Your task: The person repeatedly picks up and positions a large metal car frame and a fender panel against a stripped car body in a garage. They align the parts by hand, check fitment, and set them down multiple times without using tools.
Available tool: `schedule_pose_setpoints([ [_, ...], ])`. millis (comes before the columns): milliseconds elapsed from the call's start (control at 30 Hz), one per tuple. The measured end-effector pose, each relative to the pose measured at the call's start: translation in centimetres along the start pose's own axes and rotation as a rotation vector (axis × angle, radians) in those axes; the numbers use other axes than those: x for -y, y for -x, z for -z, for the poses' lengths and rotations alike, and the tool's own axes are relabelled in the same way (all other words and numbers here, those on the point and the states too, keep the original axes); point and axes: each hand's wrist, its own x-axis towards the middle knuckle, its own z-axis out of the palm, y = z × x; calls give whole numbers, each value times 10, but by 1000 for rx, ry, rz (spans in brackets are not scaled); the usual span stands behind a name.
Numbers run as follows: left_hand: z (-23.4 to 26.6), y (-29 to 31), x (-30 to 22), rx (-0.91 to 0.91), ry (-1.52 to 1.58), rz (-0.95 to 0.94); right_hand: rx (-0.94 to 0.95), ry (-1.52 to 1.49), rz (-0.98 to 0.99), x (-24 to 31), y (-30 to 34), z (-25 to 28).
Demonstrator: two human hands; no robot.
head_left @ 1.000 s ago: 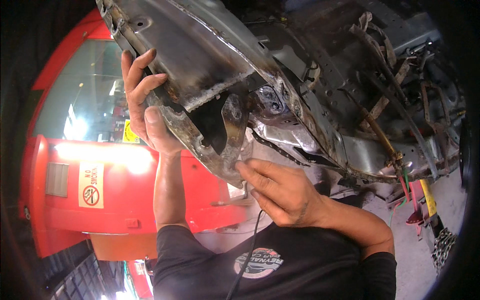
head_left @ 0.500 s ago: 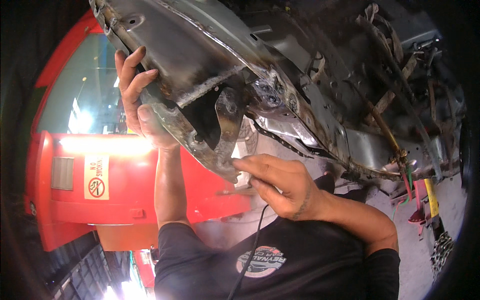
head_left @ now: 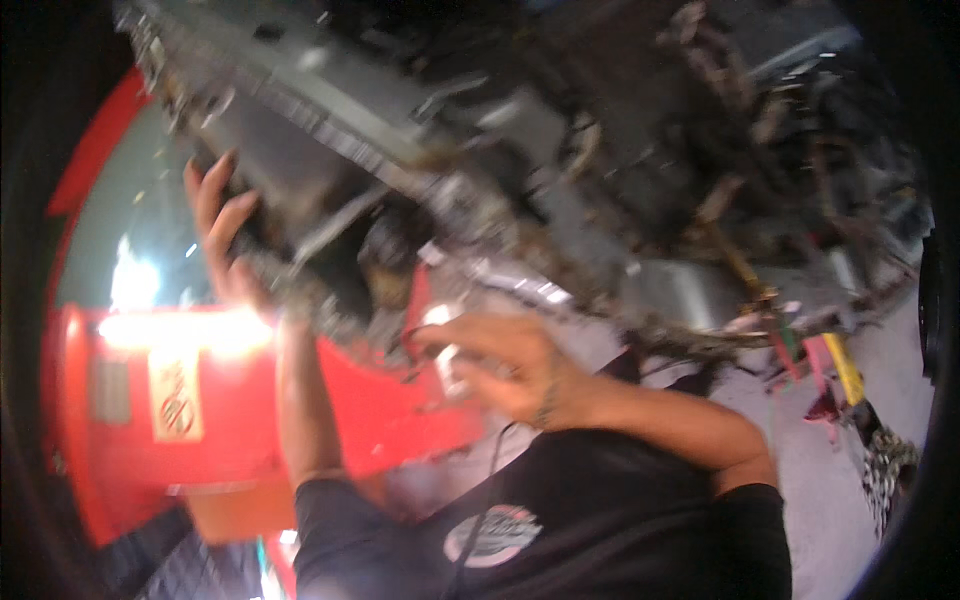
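Note:
A bare steel car body panel (head_left: 275, 150) slants across the upper left, with a dark opening and a jagged lower flange (head_left: 315, 300). My left hand (head_left: 228, 235) grips the panel's left edge, fingers wrapped over it and thumb on the near side. My right hand (head_left: 510, 365) is at the flange's lower corner. Its index finger reaches toward that corner, and the thumb sits lower, apart from the fingertip. Motion blur hides whether the right fingers touch the metal.
Behind the panel stands a red vehicle door (head_left: 230, 400) with a window. Stripped car bodywork (head_left: 690, 295) fills the upper right. A yellow strap (head_left: 845, 365) and a chain (head_left: 885, 465) hang at the right. A thin black cable (head_left: 500, 445) crosses my dark shirt.
The view has shifted and blurred. The panel and both hands now appear further left and lower. My left hand keeps its hold on the panel edge.

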Motion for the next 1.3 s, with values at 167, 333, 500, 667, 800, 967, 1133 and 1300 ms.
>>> schedule_pose_setpoints([
  [167,-8,3,-13,-53,72,133,-13,132,65,-9,1,-1],
  [333,-1,7,-22,-21,166,114,80,176,130,43,-4,12],
  [500,0,-4,-28,-30,141,103,67,252,247,96,-8,22],
  [667,3,-4,-28,-35,174,82,53,242,369,156,-6,21],
  [800,3,-7,-38,-49,184,108,39,245,484,193,-6,21],
  [967,7,-9,-40,-42,137,117,106,336,642,237,-8,8],
  [1133,2,-7,-37,-64,161,121,96,398,805,260,-8,1],
  [1300,8,-5,-34,-35,159,95,64,429,883,282,-10,-4],
])
